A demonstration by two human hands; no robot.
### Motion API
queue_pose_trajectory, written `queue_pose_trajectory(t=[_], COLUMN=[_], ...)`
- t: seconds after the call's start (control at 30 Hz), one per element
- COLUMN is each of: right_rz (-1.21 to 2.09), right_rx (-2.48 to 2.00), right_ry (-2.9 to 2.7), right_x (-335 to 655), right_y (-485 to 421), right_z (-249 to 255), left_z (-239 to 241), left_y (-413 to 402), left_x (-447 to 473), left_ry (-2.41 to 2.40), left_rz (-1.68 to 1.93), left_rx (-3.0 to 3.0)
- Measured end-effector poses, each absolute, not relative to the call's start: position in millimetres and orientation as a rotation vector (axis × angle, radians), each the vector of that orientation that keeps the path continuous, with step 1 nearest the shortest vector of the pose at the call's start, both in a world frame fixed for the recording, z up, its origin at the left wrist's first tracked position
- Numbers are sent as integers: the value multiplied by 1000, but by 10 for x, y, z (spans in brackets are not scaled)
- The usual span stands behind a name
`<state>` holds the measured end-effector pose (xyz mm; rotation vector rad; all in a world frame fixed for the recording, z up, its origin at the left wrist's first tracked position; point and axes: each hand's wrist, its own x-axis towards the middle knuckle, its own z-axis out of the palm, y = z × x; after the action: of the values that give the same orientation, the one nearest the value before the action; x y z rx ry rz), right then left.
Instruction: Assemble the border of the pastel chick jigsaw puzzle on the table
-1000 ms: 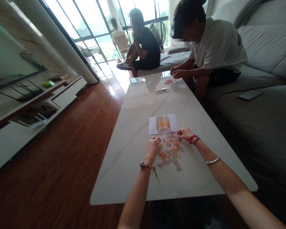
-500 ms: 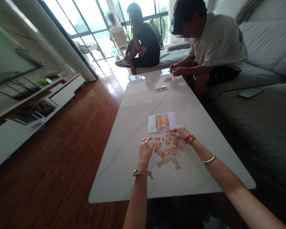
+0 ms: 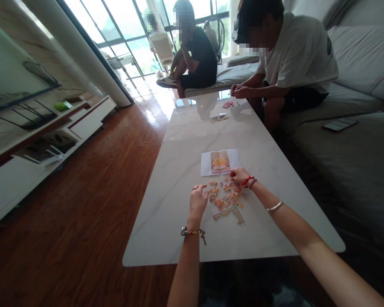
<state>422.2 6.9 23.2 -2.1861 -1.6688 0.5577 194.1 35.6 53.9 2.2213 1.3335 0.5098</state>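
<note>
Left hand (image 3: pixel 197 202), bare above a multicoloured beaded bracelet (image 3: pixel 192 232), was at nine o'clock of a loose heap of small orange, pink and yellow jigsaw pieces (image 3: pixel 230 198), its thumb and fingertips slightly apart, just beside the nearest ones. Bare right hand (image 3: pixel 240 175), with a red cord bracelet (image 3: pixel 247 181), was at one o'clock, fingers bent down over the heap's edge; whether they were closed on a piece could not be told. The heap lay on the near half of a long white marble-patterned table (image 3: pixel 166 221). At six o'clock, just beside it, lay a pale, angled strip of joined pieces (image 3: pixel 224 212). At twelve lay a creased white paper sheet (image 3: pixel 220 163) printed with a yellow-and-pink picture. Farther off at twelve was a second, pinkish-red heap (image 3: pixel 228 104). At one o'clock, a person in a white T-shirt (image 3: pixel 307 55) leaned toward the table's far end. At two o'clock, a dark, flat phone (image 3: pixel 340 124) lay on a grey padded sofa (image 3: pixel 355 94).
</note>
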Motion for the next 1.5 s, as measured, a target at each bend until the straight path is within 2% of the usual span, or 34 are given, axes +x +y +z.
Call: queue_pose_trajectory(t=[0.33,0.83,1.07,1.5], right_rz=[537,402,493,524], right_rx=[-2153,-2084,-1923,-1942], right_ry=[-1535,-1726,-1969,-2057], right_x=[4303,4196,3996,3961], right_y=[13,-20,-49,5], right_z=[280,339,305,259], left_z=[495,472,464,343], left_y=[301,264,236,286], left_x=[1999,1888,1894,1690], left_ry=[1310,1361,1352,1451], left_rz=[468,439,433,385], left_rx=[2230,2234,2223,2190])
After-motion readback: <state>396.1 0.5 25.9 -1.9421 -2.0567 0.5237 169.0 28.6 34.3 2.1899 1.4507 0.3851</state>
